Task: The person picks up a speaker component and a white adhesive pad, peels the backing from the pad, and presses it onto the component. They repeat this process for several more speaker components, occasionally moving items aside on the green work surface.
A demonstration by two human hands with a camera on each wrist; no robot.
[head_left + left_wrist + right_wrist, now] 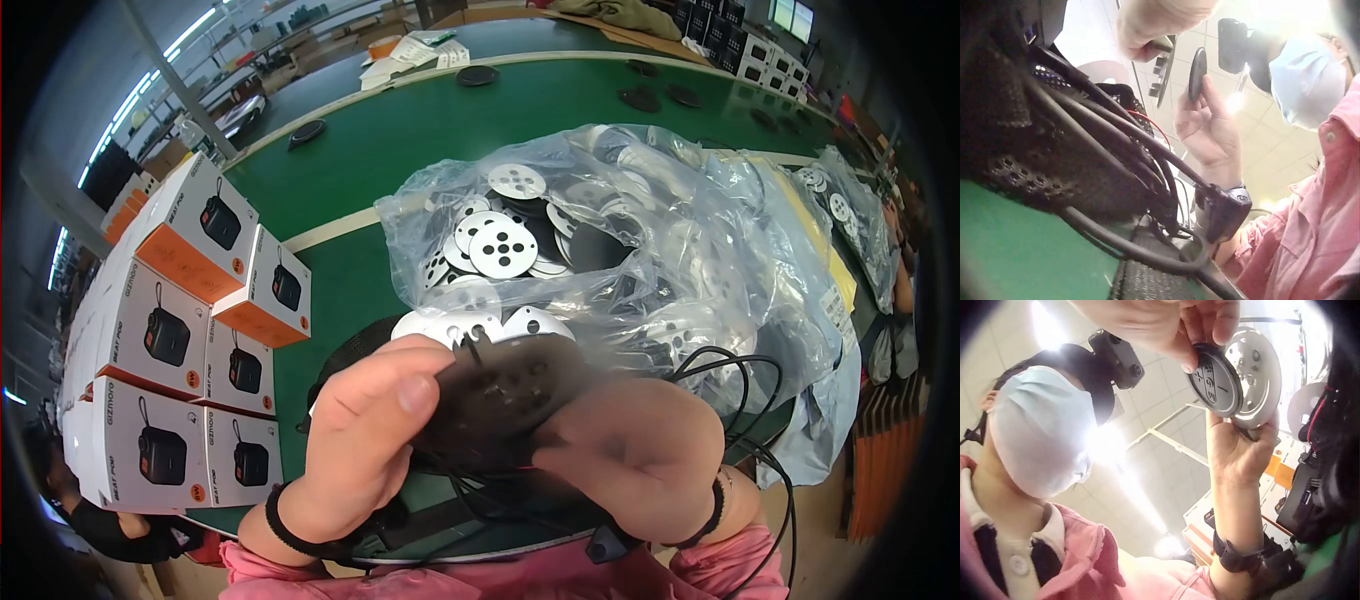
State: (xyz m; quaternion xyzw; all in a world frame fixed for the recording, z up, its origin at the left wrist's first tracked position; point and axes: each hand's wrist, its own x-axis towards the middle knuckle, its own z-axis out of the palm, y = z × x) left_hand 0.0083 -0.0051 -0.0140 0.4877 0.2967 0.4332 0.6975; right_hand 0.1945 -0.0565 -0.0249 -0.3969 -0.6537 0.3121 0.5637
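My left hand (365, 430) pinches the rim of a shiny round disc (1263, 375) with rounded bumps on its face. In the left wrist view that disc shows edge-on, with short pegs along one side. My right hand (640, 455) holds a black round keypad disc (1216, 381) by its edge; light symbols mark its face. The two discs are close together, face to face, overlapping in the right wrist view. Seen from the head, a dark, blurred round shape (510, 385) lies between the hands. Black cables (1110, 144) run over a black mesh item (1029, 162) below the left hand.
An opened clear plastic bag (720, 250) full of white discs with holes (503, 245) lies ahead on the green table (340, 175). Stacked speaker boxes (160, 340) stand at left. Loose black discs (478, 76) are scattered further back. Cables (755, 400) loop beside the right hand.
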